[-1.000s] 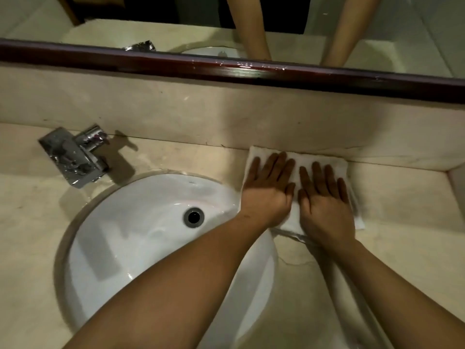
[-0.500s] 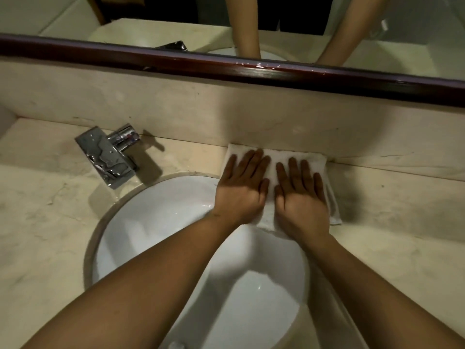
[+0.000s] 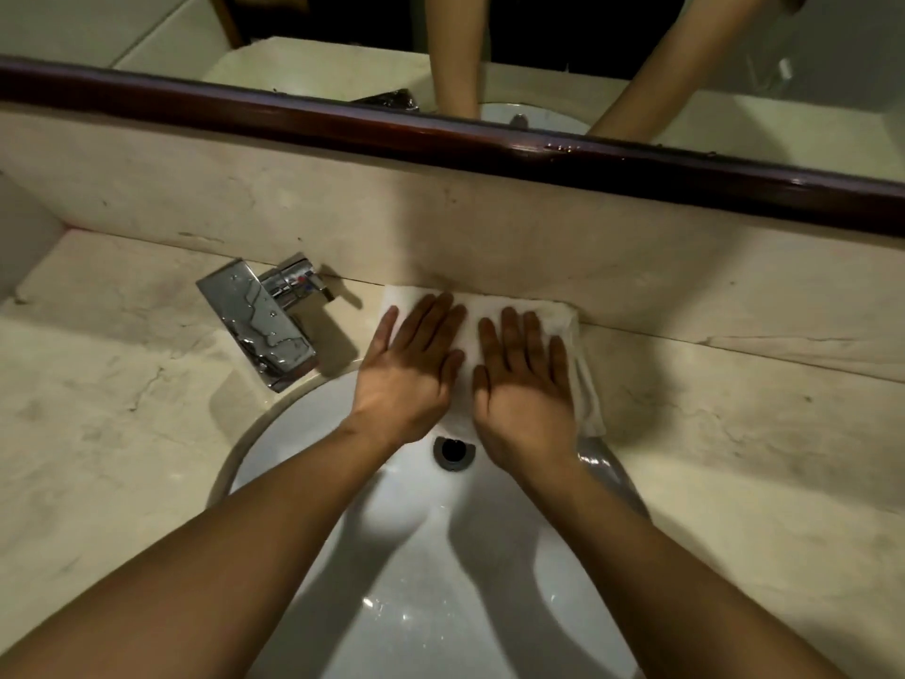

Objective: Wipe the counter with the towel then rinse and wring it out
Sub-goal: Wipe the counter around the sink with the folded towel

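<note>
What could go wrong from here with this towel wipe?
1. The left hand lies close to the faucet; a stroke that way could knock fingers on its metal edge.
2. The towel reaches the rim of the sink under the left hand and the right hand; pulling back might drop it into the basin early.
3. The towel's right side looks bunched, so it may smear rather than wipe the counter there.

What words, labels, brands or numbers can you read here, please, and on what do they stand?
There is no readable text. The faucet shows only tiny red and blue marks on its handle, no letters; the towel, sink and mirror frame are unmarked.
</note>
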{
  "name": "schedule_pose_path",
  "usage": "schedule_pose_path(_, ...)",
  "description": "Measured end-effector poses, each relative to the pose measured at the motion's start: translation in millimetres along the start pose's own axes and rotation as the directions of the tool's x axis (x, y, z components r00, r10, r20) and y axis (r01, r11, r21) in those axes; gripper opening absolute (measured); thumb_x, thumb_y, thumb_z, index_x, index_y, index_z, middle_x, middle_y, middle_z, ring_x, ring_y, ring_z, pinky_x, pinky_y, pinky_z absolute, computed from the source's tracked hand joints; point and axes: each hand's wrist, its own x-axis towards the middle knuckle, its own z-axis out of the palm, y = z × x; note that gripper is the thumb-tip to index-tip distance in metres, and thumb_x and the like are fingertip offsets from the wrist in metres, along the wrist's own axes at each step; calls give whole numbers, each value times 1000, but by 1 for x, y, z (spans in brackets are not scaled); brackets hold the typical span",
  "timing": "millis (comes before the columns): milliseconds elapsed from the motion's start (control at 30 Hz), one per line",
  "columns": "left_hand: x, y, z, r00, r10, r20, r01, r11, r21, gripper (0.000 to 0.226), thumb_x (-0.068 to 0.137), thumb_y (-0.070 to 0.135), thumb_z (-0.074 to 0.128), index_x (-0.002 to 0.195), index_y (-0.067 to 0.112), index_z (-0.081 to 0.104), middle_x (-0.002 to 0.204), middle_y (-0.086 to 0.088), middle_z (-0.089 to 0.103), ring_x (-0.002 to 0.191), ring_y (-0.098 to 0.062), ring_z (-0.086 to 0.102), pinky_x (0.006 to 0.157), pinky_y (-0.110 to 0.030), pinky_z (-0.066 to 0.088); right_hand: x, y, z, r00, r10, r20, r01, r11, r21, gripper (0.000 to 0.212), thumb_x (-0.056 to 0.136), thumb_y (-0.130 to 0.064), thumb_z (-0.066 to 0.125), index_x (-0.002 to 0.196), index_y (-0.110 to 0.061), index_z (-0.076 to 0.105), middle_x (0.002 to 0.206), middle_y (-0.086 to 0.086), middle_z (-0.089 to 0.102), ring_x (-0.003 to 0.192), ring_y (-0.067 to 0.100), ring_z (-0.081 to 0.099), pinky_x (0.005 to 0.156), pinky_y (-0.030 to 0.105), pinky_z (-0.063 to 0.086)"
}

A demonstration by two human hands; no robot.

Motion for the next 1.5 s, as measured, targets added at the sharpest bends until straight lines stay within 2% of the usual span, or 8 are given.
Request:
schedule_pose_path(200, 3, 6, -5, 996, -45, 74, 45, 999, 0, 59, 106, 40, 28, 159, 16, 40, 166, -5, 39, 155, -20, 32, 127, -52, 21, 3, -2, 1, 1000, 5, -26, -4, 999, 38, 62, 104, -40, 22, 163, -24, 33, 172, 3, 25, 161, 23, 15, 129, 47, 1)
schedule_pose_path(400, 3, 24, -2, 995, -57, 86, 51, 997, 66, 60, 108, 38, 26, 160, 11, 37, 165, -11, 40, 156, -25, 30, 126, -57, 19, -1, 6, 1, 996, 47, -75, -46, 999, 14, 56, 107, -37, 30, 161, -24, 37, 170, -1, 32, 160, 20, 21, 129, 52, 18)
schedule_pose_path(667, 17, 87, 4, 976, -52, 209, 57, 998, -17, 68, 105, 45, 13, 162, 12, 29, 170, -8, 28, 159, -25, 21, 128, -58, 11, -18, 54, -21, 992, 123, -12, -123, 992, -39, 60, 108, -41, 15, 164, -24, 29, 173, -2, 24, 162, 18, 9, 130, 48, 0)
schedule_pose_path(800, 22, 127, 7, 961, -15, 277, 28, 999, -42, 70, 104, 48, 4, 165, 15, 14, 174, -4, 13, 162, -22, 6, 128, -57, 2, -32, 91, -37, 987, 161, -18, -161, 987, -17, 59, 108, -41, 18, 163, -25, 34, 172, -3, 27, 162, 17, 12, 131, 50, 5)
schedule_pose_path(967, 28, 159, 12, 965, 4, 262, 12, 998, -61, 69, 105, 43, 15, 163, 8, 26, 171, -10, 25, 160, -27, 19, 127, -59, 7, -45, 129, -50, 988, 141, -60, -144, 988, -46, 56, 108, -41, 22, 160, -29, 40, 169, -6, 33, 160, 15, 19, 128, 56, 11)
schedule_pose_path(1100, 31, 183, 9, 953, 16, 301, 0, 999, -54, 70, 104, 42, 12, 163, 7, 23, 172, -11, 21, 160, -28, 17, 127, -59, 4, -54, 149, -56, 987, 136, -89, -142, 988, -65, 52, 109, -39, 28, 158, -30, 43, 168, -7, 36, 159, 15, 24, 127, 58, 13)
schedule_pose_path(1267, 39, 234, 7, 922, 57, 383, -33, 997, -68, 72, 101, 43, 3, 165, 10, 8, 175, -7, 10, 162, -24, 2, 127, -57, -5, -75, 191, -72, 982, 176, -70, -182, 978, -100, 51, 110, -39, 30, 159, -31, 42, 168, -7, 36, 159, 16, 24, 127, 59, 12)
schedule_pose_path(1500, 51, 306, 12, 893, 133, 431, -85, 988, -129, 68, 108, 45, 12, 164, 11, -7, 175, -7, -8, 161, -22, -13, 127, -57, -9, -97, 251, -102, 968, 250, -9, -248, 955, -165, 57, 106, -42, 24, 160, -29, 40, 170, -6, 33, 159, 17, 22, 128, 58, 12)
